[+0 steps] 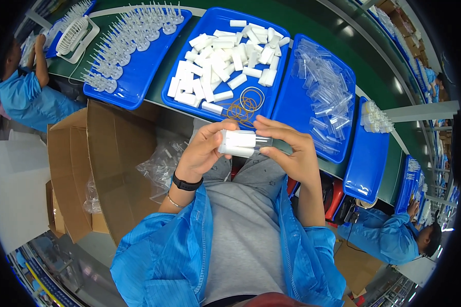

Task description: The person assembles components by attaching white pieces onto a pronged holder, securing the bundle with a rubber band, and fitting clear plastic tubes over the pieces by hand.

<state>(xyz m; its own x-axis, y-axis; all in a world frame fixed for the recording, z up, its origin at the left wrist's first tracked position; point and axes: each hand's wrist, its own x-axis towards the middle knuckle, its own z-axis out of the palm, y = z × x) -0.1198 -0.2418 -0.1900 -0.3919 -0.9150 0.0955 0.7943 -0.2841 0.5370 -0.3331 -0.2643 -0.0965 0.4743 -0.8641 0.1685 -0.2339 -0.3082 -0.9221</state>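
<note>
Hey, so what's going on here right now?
A person has a white-and-clear piece between both hands. The left hand grips its left end; the right hand is at its clear right end. Beyond, blue trays hold white blocks, clear tubes and spiked parts.

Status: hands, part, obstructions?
Left hand grips clear tube; right hand at its right end, grip unclear. White blocks inside. Nothing visibly blocking; brown rubber bands beyond, in blue tray.

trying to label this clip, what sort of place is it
Probably a factory assembly line: blue trays of white blocks and clear pieces line a green bench, with blue-clad co-workers alongside.
</note>
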